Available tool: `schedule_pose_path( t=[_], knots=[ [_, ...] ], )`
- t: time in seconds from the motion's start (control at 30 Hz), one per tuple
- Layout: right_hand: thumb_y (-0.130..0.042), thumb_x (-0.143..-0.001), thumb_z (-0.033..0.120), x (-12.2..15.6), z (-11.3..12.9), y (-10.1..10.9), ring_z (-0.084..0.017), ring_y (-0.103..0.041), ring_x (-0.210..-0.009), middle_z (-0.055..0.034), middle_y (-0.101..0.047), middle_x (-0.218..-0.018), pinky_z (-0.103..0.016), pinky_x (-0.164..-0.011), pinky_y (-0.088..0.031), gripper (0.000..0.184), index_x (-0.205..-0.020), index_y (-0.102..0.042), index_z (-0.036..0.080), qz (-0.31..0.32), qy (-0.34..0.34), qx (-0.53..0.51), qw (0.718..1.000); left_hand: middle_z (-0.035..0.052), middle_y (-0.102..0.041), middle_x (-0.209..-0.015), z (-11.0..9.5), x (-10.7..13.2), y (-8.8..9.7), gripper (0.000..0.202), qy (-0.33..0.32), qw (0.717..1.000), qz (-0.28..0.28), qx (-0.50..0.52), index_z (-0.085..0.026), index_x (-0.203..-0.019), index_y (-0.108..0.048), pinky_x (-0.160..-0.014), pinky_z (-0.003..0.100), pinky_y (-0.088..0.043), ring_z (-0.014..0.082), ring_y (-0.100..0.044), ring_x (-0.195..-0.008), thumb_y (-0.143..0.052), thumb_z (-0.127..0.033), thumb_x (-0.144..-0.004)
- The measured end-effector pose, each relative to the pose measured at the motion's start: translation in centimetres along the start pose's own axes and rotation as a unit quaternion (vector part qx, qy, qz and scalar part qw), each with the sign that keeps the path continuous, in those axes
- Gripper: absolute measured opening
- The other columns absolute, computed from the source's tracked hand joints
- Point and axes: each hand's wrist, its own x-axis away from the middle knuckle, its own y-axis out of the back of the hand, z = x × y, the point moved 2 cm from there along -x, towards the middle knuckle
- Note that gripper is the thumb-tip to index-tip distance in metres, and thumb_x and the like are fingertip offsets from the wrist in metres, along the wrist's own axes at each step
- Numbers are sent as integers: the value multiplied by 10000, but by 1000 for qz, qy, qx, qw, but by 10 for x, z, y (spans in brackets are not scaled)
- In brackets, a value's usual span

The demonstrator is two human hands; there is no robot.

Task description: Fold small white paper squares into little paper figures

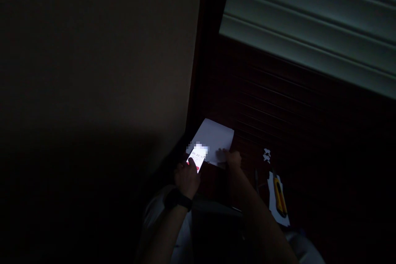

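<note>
In the dim light, my left hand (187, 178) holds a lit smartphone (194, 159), its thumb lying over the lower screen near a red button. A timer readout shows on the bright display, and its upper part is blurred out. Behind the phone is a white sheet of paper (216, 136), partly covered by it. At the sheet's lower right edge, my right hand (234, 159) has its fingers closed on the paper. A dark watch band circles my left wrist.
To the right, a yellow utility knife (279, 198) lies on a white paper piece (272, 202). Small white scraps (266, 155) lie beyond it, and a thin pen-like object (256, 179) lies nearer my right arm. A wall (123, 70) stands at left, pale slats (309, 20) at upper right.
</note>
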Motion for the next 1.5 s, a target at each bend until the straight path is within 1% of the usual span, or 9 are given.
schedule_pose_path(
  t=[0.23,0.4,0.53,0.67,0.83,0.97,1.13,1.27,1.5],
  knots=[
    [-642,-666,404,-8,-6,-13,-276,-662,-853,-191,-683,-933,-248,-575,-490,365,-870,-687,105,10,3,6,1000,156,-569,-984,-1,2,2,430,5,1000,3,3,-126,-1136,-443,-736,360,-383,285,-499,-946,-535,-332,-770],
    [-642,-667,402,-7,-6,-10,-256,-669,-827,-165,-697,-886,-229,-573,-482,309,-812,-700,135,17,12,15,1000,157,-567,-995,-1,2,4,427,12,1000,13,11,-127,-1131,-452,-750,365,-383,284,-496,-960,-548,-334,-769],
    [-591,-709,430,-7,-8,-8,-259,-663,-849,-166,-692,-901,-252,-619,-487,340,-861,-700,147,5,21,17,1000,173,-543,-1061,-3,4,6,464,-5,1000,-5,20,-121,-1154,-448,-798,398,-379,302,-475,-1020,-572,-329,-759],
    [-578,-739,401,-16,-8,-9,-263,-651,-877,-139,-689,-913,-267,-654,-482,318,-905,-694,155,5,29,10,1000,168,-471,-1231,-13,11,7,371,-85,994,-42,51,-125,-1156,-468,-943,416,-328,291,-373,-1187,-505,-255,-811],
    [-551,-837,319,-40,-4,-11,-220,-596,-938,-86,-607,-1058,-333,-761,-483,274,-1050,-597,152,25,28,-10,999,137,-496,-1245,-42,29,-6,330,-202,974,-23,98,-120,-1160,-487,-1017,391,-301,232,-405,-1202,-408,-124,-840],
    [-534,-863,301,-64,4,-8,-199,-563,-959,-70,-534,-1142,-386,-788,-487,308,-1142,-507,172,35,29,-43,998,109,-478,-1297,-60,41,-21,326,-277,954,2,112,-144,-1137,-521,-1017,368,-334,223,-378,-1247,-429,-116,-826],
    [-537,-860,297,-97,17,-4,-205,-567,-952,-71,-538,-1144,-385,-783,-488,314,-1142,-510,162,18,49,-107,993,117,-490,-1297,-66,42,-34,341,-254,963,12,87,-157,-1127,-546,-958,366,-408,238,-416,-1228,-427,-85,-816],
    [-534,-860,285,-124,26,-4,-203,-572,-942,-72,-543,-1142,-381,-781,-489,308,-1139,-510,158,-7,76,-186,980,122,-455,-1332,-68,41,-43,438,-220,973,-1,68,-153,-1231,-482,-943,378,-427,255,-408,-1233,-438,-77,-801],
    [-613,-701,260,-167,31,-5,-199,-631,-850,-111,-665,-946,-267,-695,-494,423,-1071,-560,61,-61,107,-357,926,118,-445,-1341,-71,39,-47,453,-210,976,8,62,-164,-1253,-471,-932,388,-442,269,-405,-1234,-440,-100,-805]
  ],
)
